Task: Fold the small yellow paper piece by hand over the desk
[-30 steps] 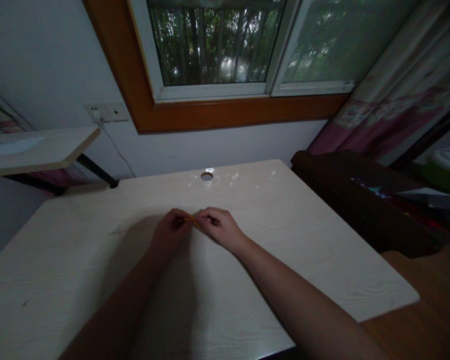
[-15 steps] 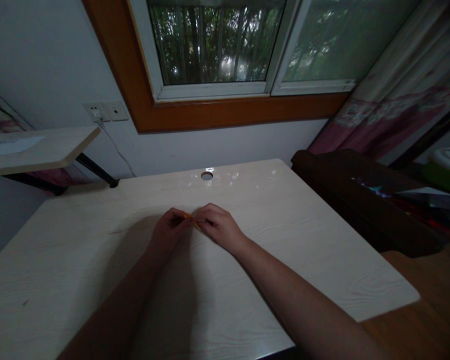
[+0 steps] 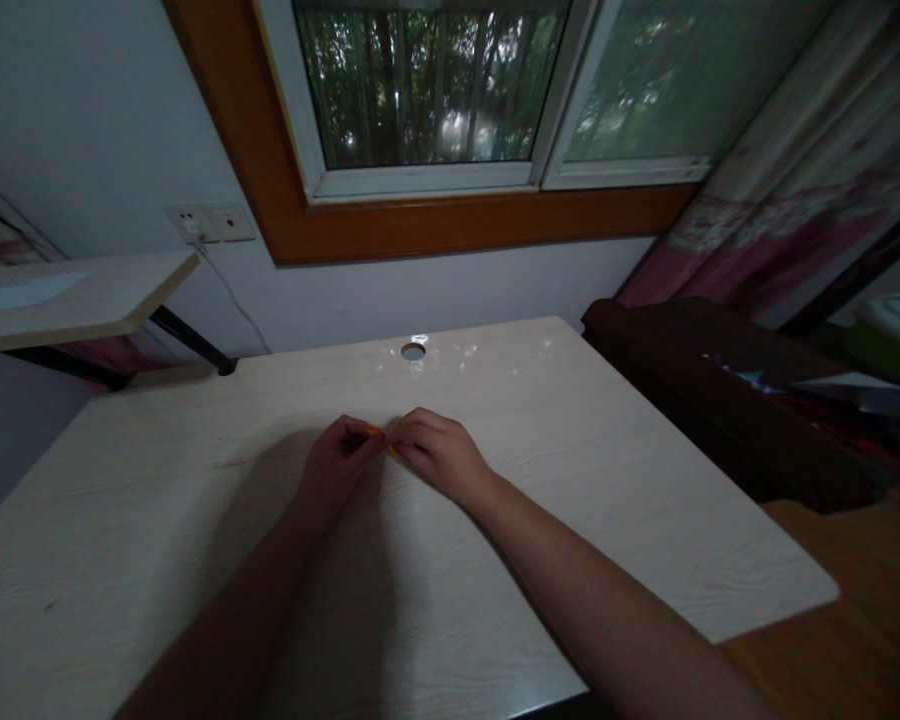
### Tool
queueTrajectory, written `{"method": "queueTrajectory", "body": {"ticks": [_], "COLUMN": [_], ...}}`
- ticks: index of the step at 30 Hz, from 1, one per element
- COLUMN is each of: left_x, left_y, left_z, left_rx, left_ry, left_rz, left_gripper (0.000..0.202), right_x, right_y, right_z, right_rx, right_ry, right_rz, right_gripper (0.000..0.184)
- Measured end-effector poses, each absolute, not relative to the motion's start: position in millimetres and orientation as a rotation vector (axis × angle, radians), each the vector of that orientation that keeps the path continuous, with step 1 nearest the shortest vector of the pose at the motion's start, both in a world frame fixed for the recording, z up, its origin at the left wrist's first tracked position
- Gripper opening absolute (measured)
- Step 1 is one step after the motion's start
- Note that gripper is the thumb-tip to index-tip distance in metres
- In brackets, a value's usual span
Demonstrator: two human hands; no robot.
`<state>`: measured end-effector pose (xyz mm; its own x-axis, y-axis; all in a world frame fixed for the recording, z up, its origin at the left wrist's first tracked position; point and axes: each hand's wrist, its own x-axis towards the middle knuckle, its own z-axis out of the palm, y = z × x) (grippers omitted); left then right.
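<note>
Just above the middle of the pale desk (image 3: 540, 540), my two hands meet fingertip to fingertip. My left hand (image 3: 339, 452) is closed in a pinch on a small orange-yellow strip (image 3: 376, 432), which looks thin and folded or twisted. From the other side my right hand (image 3: 436, 447) pinches the same strip, its fingers pressed together. Only short bits of the strip show between the fingers, so its full shape is hidden. Both forearms reach in from the bottom edge.
A raised shelf (image 3: 82, 300) on black legs stands at the left. A round cable hole (image 3: 413, 352) lies near the back edge. To the right is a dark wooden piece of furniture (image 3: 667, 390) with papers on it. A white cord (image 3: 232, 298) hangs from the wall socket (image 3: 211, 223).
The fingers of my right hand have closed in slightly toward my left, and less of the strip shows below them. My left hand has stayed nearly still.
</note>
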<state>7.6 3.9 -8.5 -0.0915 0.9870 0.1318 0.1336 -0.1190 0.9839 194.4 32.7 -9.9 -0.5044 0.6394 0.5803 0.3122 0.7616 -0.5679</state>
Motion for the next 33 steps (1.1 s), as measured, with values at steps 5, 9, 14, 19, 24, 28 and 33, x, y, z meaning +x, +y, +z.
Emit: {"method": "queueTrajectory", "body": {"ticks": [5,9,14,19,24,28,33], "left_x": [8,7,6,6,8,7,5], "left_y": [3,4,5,5,3,2,4], "left_z": [-9,-12,-16,-17,-16,-16,-18], "left_rx": [1.351,1.356,1.369,1.447,1.514,1.601,1.754], "left_ry": [1.311,1.304,1.308,1.343,1.336,1.35,1.348], "left_rz": [1.323,1.329,1.337,1.371,1.398,1.391,1.369], "left_gripper": [0.02,0.02,0.021,0.02,0.016,0.013,0.008], "right_x": [196,195,191,188,188,188,188], "right_y": [32,33,34,32,28,29,30], "right_z": [-9,-9,-12,-11,-7,-7,-11], "right_rx": [-0.69,-0.682,-0.687,-0.787,-0.863,-0.9,-0.901], "right_ry": [-2.14,-2.069,-1.939,-1.897,-1.85,-1.828,-1.85], "right_rz": [0.459,0.501,0.651,0.732,0.768,0.796,0.815], "right_gripper": [0.017,0.014,0.01,0.009,0.011,0.012,0.011]}}
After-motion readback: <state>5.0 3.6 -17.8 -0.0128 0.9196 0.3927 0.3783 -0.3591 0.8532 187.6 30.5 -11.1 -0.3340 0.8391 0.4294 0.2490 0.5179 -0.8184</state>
